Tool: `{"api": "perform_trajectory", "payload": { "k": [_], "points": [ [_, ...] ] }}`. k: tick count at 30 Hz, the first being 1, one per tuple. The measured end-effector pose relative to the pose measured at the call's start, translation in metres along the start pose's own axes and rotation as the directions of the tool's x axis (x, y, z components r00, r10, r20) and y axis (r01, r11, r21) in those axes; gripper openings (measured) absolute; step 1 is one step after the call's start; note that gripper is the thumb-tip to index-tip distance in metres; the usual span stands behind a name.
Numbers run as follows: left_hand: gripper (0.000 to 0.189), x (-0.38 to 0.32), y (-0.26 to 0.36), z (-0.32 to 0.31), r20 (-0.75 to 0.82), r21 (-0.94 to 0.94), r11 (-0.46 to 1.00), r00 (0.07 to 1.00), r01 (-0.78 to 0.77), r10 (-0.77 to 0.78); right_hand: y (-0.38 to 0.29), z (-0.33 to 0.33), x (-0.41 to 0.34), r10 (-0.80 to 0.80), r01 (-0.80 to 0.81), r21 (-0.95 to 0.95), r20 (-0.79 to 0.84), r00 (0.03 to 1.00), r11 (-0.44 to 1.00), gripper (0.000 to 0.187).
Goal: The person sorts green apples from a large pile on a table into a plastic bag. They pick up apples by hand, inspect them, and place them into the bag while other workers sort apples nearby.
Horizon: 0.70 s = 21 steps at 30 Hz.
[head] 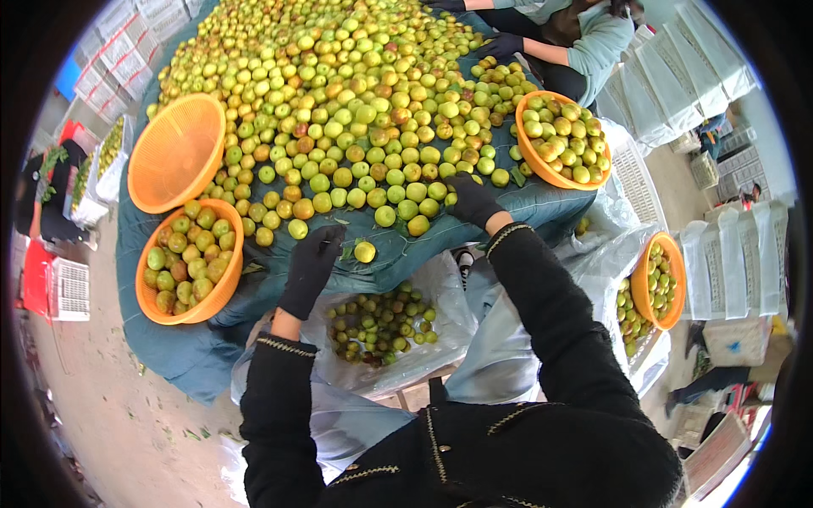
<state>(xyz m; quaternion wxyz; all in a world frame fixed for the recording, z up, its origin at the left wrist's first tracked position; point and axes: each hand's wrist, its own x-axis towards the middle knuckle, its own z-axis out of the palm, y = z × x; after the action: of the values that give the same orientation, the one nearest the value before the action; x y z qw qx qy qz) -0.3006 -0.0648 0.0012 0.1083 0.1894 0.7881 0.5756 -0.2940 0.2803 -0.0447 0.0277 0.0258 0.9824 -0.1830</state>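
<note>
Both my hands wear black gloves. My left hand (312, 270) hovers at the near edge of a cloth-covered table (394, 257), fingers bent, left of a single yellow-green fruit (364, 251). Whether anything is in its fingers cannot be told. At the right front of a large heap of round green and reddish fruits (343, 114), my right hand (473, 200) has its fingertips beside the nearest ones; its grip is hidden. Below the table edge, between my knees, a crate lined with clear plastic (444, 305) holds more fruits (381, 324).
At left, an empty orange plastic basket (178, 152) tilts above a filled one (219, 289). Another full basket (565, 181) stands at the table's right edge. A further basket (676, 286) rests on a fruit-filled crate. Across the table, a co-worker's gloved hand (500, 46) is at the heap.
</note>
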Motion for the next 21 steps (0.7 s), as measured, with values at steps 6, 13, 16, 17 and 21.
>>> {"api": "perform_trajectory", "payload": {
  "k": [6,13,16,17,21],
  "points": [
    [0.02,-0.012,0.004,-0.03,-0.094,-0.047,0.999,0.995,0.019,-0.023,-0.004,0.006,0.022,0.06,-0.058,-0.035,0.081,0.995,0.998,0.037],
    [0.019,-0.019,0.023,-0.026,-0.098,-0.116,0.993,0.995,0.025,-0.037,-0.013,-0.014,0.033,0.068,-0.058,0.078,-0.131,0.989,0.995,0.043],
    [0.019,-0.014,0.022,-0.018,-0.072,-0.098,0.995,0.997,0.022,-0.029,-0.029,-0.01,0.035,-0.107,0.138,0.028,-0.49,0.865,0.99,0.052],
    [0.019,-0.012,0.02,-0.016,-0.07,-0.117,0.993,0.997,0.025,-0.034,-0.033,-0.007,0.036,-0.188,0.23,-0.004,-0.588,0.787,0.973,0.054],
    [0.02,-0.006,0.009,-0.007,-0.056,-0.119,0.993,0.998,0.018,-0.025,-0.045,0.006,0.031,-0.12,0.119,-0.027,-0.06,0.991,0.993,0.039]
  ]
}}
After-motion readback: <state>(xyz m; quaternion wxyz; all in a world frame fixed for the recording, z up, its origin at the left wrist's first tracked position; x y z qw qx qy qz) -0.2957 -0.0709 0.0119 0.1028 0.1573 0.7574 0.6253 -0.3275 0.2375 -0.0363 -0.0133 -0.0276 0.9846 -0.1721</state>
